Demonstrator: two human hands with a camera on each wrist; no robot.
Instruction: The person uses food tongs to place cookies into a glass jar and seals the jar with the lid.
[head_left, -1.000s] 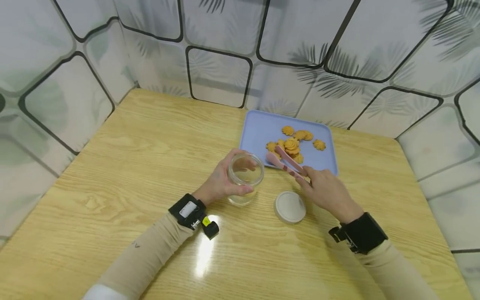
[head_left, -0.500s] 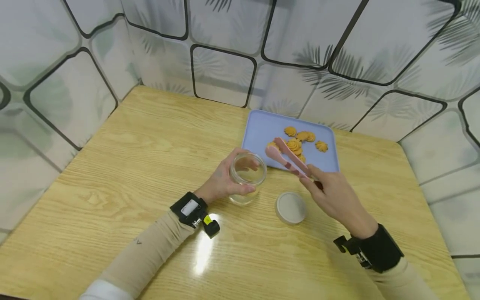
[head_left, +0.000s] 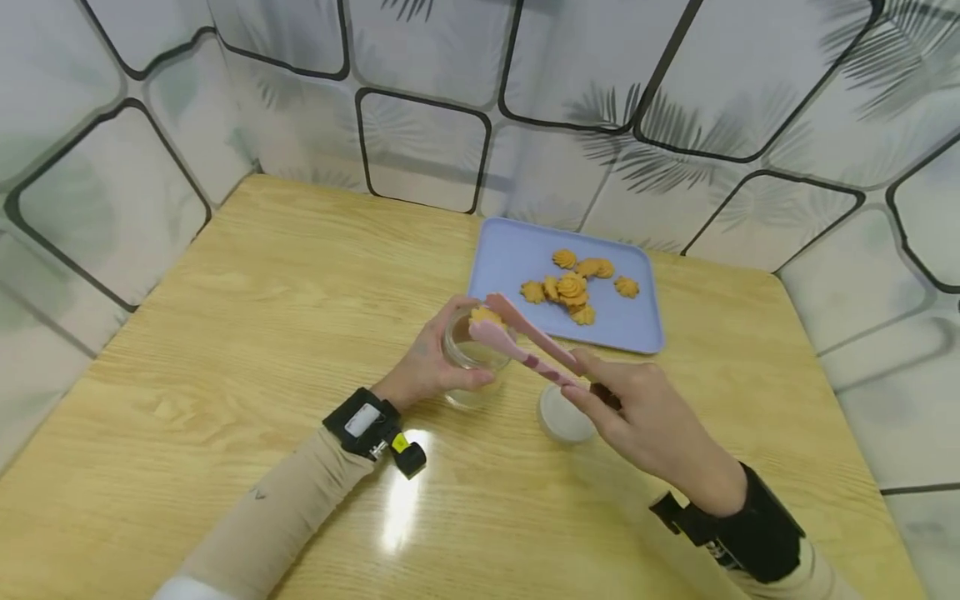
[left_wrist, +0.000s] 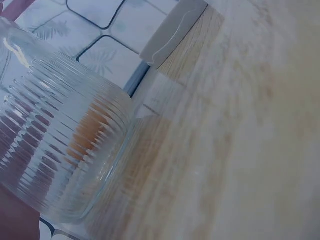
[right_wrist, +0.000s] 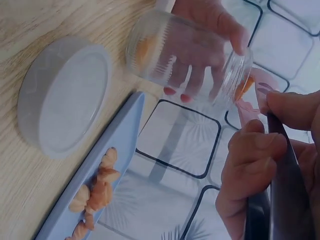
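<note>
My left hand (head_left: 420, 358) grips a clear ribbed glass jar (head_left: 467, 393) by its side, on the table. Through the glass, an orange-brown cookie (left_wrist: 89, 132) shows low inside, in the left wrist view. Pink tongs (head_left: 543, 350) are held in my right hand (head_left: 656, 421), between thumb and fingers. Their tips pinch a cookie (head_left: 486, 316) right at the jar's mouth. In the right wrist view that cookie (right_wrist: 244, 88) appears at the rim, partly hidden by the tongs. Behind them, several cookies (head_left: 572, 290) lie on a blue tray (head_left: 498, 250).
A pale round lid (head_left: 562, 417) lies on the wooden table (head_left: 300, 275), right of the jar and partly under the tongs and right hand. Patterned fabric walls (head_left: 420, 150) border the table's back and sides.
My right hand has lifted the tongs off the tray's cookie pile and brought a cookie left to the jar's mouth. The left hand keeps its grip on the jar.
</note>
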